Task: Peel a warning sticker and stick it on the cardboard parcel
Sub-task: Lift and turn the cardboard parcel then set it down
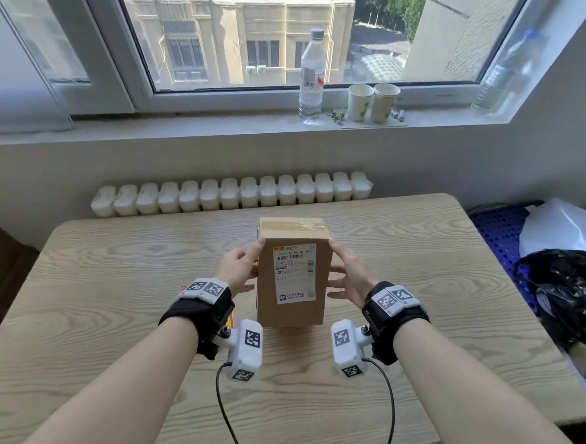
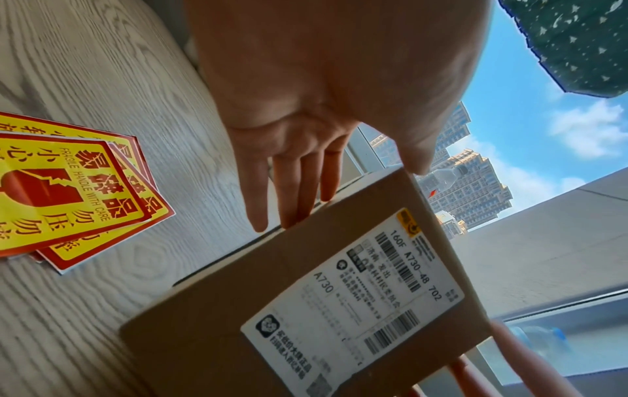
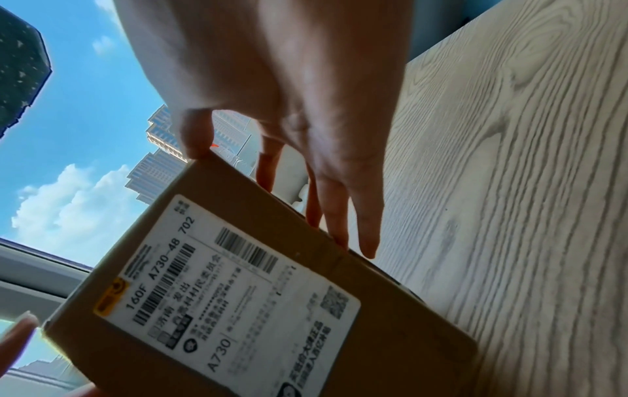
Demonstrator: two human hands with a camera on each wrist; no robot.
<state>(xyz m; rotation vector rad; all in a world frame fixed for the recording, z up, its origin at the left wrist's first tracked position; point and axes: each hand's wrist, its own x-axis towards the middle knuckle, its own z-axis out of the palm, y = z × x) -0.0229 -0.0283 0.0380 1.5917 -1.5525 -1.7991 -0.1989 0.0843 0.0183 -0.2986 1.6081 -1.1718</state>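
Head view: you are holding the parcel (image 1: 293,273) upright on the table (image 1: 116,267), left hand (image 1: 241,269) and right hand (image 1: 348,275) pressing its sides with straight fingers.

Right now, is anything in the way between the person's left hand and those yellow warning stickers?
Nothing visible. The warning stickers lie on bare table beside the left hand, which touches the cardboard parcel with straight fingers.
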